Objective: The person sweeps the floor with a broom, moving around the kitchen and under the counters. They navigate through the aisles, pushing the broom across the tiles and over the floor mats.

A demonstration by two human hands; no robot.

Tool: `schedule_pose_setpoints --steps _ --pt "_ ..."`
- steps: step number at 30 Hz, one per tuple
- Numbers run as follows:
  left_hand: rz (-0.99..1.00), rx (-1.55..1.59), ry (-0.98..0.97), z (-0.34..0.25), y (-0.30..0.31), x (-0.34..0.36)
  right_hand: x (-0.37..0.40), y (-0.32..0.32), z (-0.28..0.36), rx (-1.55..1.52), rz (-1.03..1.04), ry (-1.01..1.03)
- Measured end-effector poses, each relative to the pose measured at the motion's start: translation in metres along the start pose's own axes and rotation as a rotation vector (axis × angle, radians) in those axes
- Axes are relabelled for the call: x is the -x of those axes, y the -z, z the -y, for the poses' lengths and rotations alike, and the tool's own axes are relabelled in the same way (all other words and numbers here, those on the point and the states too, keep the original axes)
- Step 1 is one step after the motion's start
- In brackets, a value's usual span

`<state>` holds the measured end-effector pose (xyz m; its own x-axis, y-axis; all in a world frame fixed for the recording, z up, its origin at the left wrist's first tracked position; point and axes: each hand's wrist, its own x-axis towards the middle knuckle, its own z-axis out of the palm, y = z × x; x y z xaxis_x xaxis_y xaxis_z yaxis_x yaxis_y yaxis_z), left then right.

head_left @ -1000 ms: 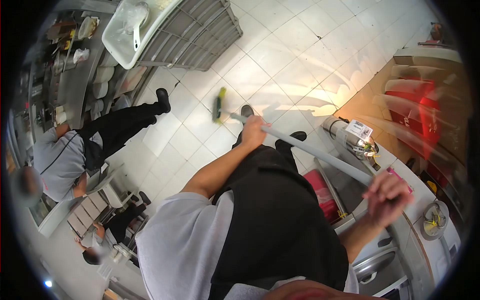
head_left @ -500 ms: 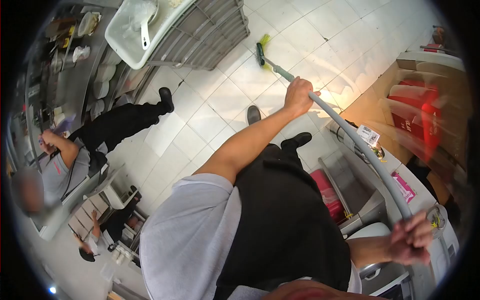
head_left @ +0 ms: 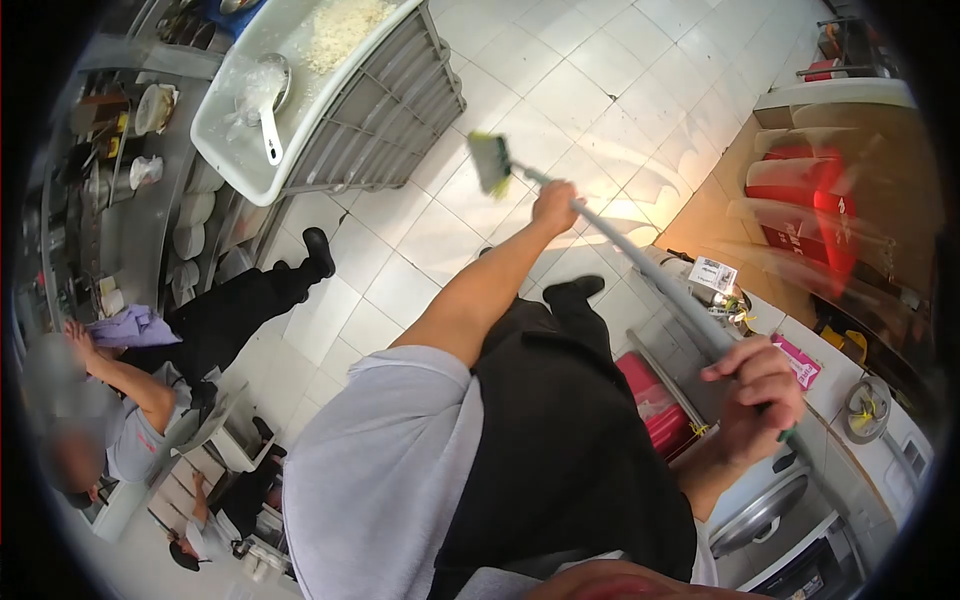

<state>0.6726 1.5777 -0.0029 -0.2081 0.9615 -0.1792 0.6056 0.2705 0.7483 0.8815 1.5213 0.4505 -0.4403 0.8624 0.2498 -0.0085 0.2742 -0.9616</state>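
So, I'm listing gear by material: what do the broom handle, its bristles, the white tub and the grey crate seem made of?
The broom handle looks smooth and evenly grey: coated metal or plastic. The bristles, blurred but bright yellow-green, suggest plastic fibre. The white tub is likely moulded plastic, softly glossy with rounded corners. The grey crate seems matt plastic, given its ribbed lattice.

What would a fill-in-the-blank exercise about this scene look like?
Of the left hand and the right hand, the one nearer the broom head is the ____ one.
The apron is ____ in color.
The spoon lying in the tub has a ____ handle.
The floor is covered with pale ____.

Missing words: left; black; white; tiles.
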Motion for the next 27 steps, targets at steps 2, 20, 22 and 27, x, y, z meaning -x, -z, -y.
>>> schedule_pose_setpoints --steps 2,20,22,27 --pt "-0.022 0.139 -0.054 -0.038 0.007 -0.024 0.0 0.027 0.012 0.035 -0.071 0.029" --pt "-0.202 -0.283 0.455 0.129 -0.007 0.048 -0.153 0.069 -0.153 -0.383 0.372 -0.251" --pt "-0.15 -0.1 0.385 0.067 -0.031 -0.025 -0.168 0.111 -0.141 -0.364 0.23 -0.154" --pt "-0.013 0.042 0.268 -0.074 -0.106 -0.182 -0.181 0.186 -0.091 -0.08 0.073 0.033"
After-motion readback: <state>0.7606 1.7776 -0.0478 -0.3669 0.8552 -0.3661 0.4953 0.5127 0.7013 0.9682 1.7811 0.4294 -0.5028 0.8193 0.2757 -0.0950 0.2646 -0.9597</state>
